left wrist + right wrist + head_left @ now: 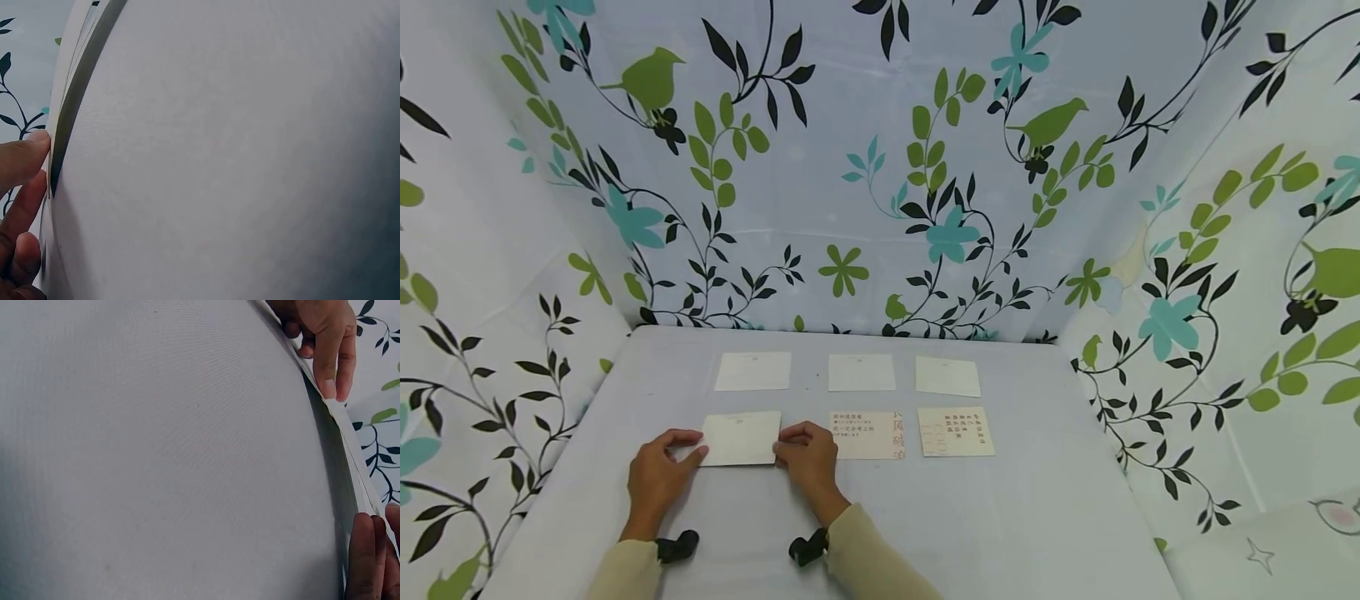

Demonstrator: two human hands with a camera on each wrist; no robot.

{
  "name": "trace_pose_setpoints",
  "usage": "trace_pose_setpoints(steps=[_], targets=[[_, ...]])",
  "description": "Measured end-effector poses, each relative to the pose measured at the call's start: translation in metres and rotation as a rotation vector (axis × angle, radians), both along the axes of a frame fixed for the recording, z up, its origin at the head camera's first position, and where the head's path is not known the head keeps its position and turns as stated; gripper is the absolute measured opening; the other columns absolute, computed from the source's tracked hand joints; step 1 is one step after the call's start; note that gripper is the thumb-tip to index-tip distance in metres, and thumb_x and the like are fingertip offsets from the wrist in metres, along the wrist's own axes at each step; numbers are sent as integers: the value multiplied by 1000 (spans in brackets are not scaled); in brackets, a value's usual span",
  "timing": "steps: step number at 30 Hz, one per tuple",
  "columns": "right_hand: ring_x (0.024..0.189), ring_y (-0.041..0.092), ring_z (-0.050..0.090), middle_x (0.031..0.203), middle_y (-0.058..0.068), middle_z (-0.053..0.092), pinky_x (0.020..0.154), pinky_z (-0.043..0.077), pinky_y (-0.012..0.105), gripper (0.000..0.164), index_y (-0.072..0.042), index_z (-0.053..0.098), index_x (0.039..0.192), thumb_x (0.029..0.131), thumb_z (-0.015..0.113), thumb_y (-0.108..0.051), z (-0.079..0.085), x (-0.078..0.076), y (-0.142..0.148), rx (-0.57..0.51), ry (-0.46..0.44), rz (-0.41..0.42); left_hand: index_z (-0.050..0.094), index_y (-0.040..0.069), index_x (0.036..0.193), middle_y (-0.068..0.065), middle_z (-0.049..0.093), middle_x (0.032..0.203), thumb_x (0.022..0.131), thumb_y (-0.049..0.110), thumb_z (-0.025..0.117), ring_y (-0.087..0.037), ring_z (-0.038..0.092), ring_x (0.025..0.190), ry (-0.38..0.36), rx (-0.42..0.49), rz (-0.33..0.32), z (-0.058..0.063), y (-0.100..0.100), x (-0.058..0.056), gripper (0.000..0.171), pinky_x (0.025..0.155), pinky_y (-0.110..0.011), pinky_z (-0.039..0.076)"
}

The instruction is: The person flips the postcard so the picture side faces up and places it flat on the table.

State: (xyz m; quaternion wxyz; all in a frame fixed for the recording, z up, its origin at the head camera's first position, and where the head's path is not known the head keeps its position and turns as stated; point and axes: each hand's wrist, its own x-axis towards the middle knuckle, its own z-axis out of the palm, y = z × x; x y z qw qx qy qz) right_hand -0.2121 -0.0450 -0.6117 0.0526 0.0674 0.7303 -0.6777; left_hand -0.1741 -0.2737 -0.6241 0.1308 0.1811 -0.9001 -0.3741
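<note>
1. Pale sleeves (883, 554) are lying nearest the camera, pointing forward over the white table (1015, 533), with a black wrist device (677, 546) showing at each cuff.
2. Between the hands, the blank card (741, 439) is sitting at the left end of the front row; gripping it at opposite sides is probably helping it stay straight and level.
3. Left hand (658, 479): thumb and fingers are pinching the card's left edge, near its lower corner, the gap between their tips being small.
4. Right hand (811, 460): thumb and fingers are pinching the right edge, opened only about the card's thickness, while the knuckles are resting just beside the middle printed card (867, 436).
5. Both wrist views are showing a dark strip beneath the card's edge; whether it is lifting or merely casting shadow, I cannot tell.
6. Another printed card (957, 432) is lying farther right, and three blank back cards (862, 372) are forming a row behind, apparently spaced for easy viewing.
</note>
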Motion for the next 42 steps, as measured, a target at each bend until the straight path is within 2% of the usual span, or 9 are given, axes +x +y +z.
trace_pose_setpoints(steps=[6, 13, 21, 27, 32, 34, 38, 42], targets=[[65, 14, 73, 79, 1, 78, 62, 62, 29, 14, -9, 79, 89, 85, 83, 4, 3, 0, 0, 37, -7, 13, 80, 10, 114, -15, 79, 113, 92, 18, 82, -23, 51, 85, -12, 7, 3, 0, 5, 2, 23, 73, -31, 34], [65, 12, 72, 80, 3, 77, 61, 62, 29, 11, -8, 79, 91, 88, 81, 3, 5, -1, 3, -27, -59, 24, 81, 11, 113, -14, 80, 112, 96, 21, 80, -20, 51, 81, -2, 27, -9, 1, 0, 3, 20, 68, -29, 36], [69, 14, 73, 84, 6, 79, 65, 63, 30, 13, -8, 79, 94, 87, 82, 3, 3, -1, 8, -120, -111, 67, 83, 17, 115, -8, 77, 101, 98, 26, 77, -16, 51, 77, -46, 102, 6, 6, -12, 5, 20, 62, -28, 39], [72, 15, 75, 89, 10, 80, 68, 64, 33, 13, -7, 80, 97, 88, 82, 1, 4, -1, 9, -160, -107, 102, 81, 15, 118, -10, 79, 119, 102, 30, 73, -8, 57, 84, -29, 121, -42, 7, -20, 8, 24, 68, -21, 44], [74, 16, 75, 88, 7, 79, 69, 65, 34, 11, -8, 80, 98, 90, 81, -1, 4, -2, 12, -170, -104, 136, 81, 12, 116, -12, 80, 114, 103, 25, 72, 3, 57, 82, 24, 84, -91, 6, -26, 8, 20, 69, -16, 45], [74, 16, 76, 88, 8, 79, 69, 64, 33, 11, -8, 80, 99, 91, 80, -1, 2, -3, 14, -171, -97, 151, 82, 13, 116, -11, 80, 112, 103, 21, 72, 2, 56, 81, 34, 68, -97, 7, -27, 8, 18, 69, -17, 44], [76, 15, 76, 90, 8, 80, 68, 63, 30, 13, -8, 81, 100, 93, 77, 2, -1, -5, 17, -158, -85, 179, 82, 12, 115, -10, 80, 111, 101, 18, 74, -6, 54, 79, 32, 72, -89, 10, -26, 7, 17, 65, -21, 43], [75, 10, 74, 89, 5, 80, 66, 62, 27, 17, -10, 82, 98, 92, 76, 5, -3, -7, 19, -97, -47, 200, 82, 11, 115, -11, 80, 112, 100, 16, 75, -8, 54, 80, 31, 89, -79, 13, -24, 6, 17, 65, -21, 42]])
